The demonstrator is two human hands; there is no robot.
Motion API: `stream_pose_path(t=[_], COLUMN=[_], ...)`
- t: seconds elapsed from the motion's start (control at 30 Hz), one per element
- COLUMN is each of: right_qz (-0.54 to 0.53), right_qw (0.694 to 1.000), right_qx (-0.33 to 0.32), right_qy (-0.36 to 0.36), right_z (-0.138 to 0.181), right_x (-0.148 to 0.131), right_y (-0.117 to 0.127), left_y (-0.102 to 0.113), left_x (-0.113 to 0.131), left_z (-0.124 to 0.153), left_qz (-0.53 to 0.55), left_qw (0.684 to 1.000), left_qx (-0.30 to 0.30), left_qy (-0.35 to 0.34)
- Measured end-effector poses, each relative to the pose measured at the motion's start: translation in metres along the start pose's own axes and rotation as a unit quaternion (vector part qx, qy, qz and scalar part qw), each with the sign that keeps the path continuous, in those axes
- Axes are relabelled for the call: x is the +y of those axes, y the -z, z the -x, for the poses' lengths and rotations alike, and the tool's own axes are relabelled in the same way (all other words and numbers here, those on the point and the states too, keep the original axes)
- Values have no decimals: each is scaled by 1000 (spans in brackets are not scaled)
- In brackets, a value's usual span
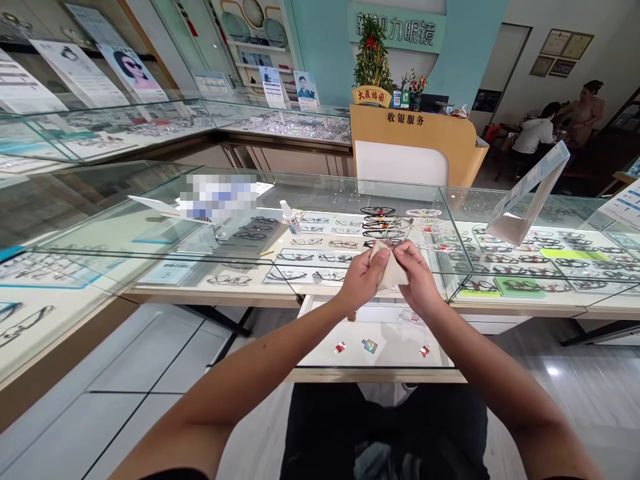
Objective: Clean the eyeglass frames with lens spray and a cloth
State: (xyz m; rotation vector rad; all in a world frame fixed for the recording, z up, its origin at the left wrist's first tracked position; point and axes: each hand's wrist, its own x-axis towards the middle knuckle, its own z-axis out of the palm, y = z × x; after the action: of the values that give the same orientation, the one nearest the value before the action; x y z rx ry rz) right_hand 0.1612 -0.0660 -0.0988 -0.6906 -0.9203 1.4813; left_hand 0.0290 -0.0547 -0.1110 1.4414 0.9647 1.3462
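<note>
My left hand (363,277) and my right hand (417,279) are held together above a pulled-out white drawer tray (320,357) of a glass display counter. Both are closed around a beige cleaning cloth (390,270) bunched between them. A pair of thin-framed glasses (397,232) sticks up out of the cloth just above my fingers, and the cloth covers part of it. Under my hands, another clear pair of glasses (411,317) lies on the tray.
The glass counter (325,193) holds rows of eyeglass frames, a small spray bottle (289,217) and a stack of dark frames (377,220). A slanted sign stand (530,193) sits at right. A wooden cashier desk (415,143) stands behind. Two people sit far right.
</note>
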Motion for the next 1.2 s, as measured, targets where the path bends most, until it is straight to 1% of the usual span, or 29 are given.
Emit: stream_pose_path(t=[0.07,0.17,0.27,0.33,0.4,0.5,0.57,0.63,0.73,0.83,1.0,1.07,1.13,1.2], right_qz=[8,29,60,63,54,32,33,63,100,85,38,35,55,76], right_qw=[1000,999,994,987,979,970,963,956,953,956,965,967,965,965], right_qx=[-10,-12,-16,-31,-43,-60,-59,-48,-45,-51,-53,-66,-72,-70], right_qy=[15,39,94,142,191,235,260,282,284,275,254,244,245,243], right_z=[1,-3,-15,-23,-28,-28,-25,-23,-23,-24,-23,-23,-22,-22], right_x=[-10,-33,-63,-85,-103,-119,-118,-114,-107,-107,-117,-119,-117,-114], right_y=[-2,-8,-22,-37,-53,-75,-84,-86,-83,-79,-77,-77,-76,-77], left_y=[3,9,13,10,2,-14,-24,-29,-28,-19,3,7,4,-3], left_x=[11,33,63,84,103,121,125,125,122,123,129,128,124,118], left_z=[-1,-11,-28,-39,-47,-52,-51,-49,-47,-47,-43,-43,-44,-45], left_qz=[-14,-41,-31,0,31,63,68,65,59,51,20,8,9,28], left_qw=[1000,996,991,986,983,977,970,964,962,966,975,973,972,971], left_qx=[-22,-77,-124,-138,-125,-55,-3,35,59,40,-72,-100,-96,-57], left_qy=[-7,-15,-51,-89,-130,-195,-234,-255,-260,-251,-211,-207,-214,-230])
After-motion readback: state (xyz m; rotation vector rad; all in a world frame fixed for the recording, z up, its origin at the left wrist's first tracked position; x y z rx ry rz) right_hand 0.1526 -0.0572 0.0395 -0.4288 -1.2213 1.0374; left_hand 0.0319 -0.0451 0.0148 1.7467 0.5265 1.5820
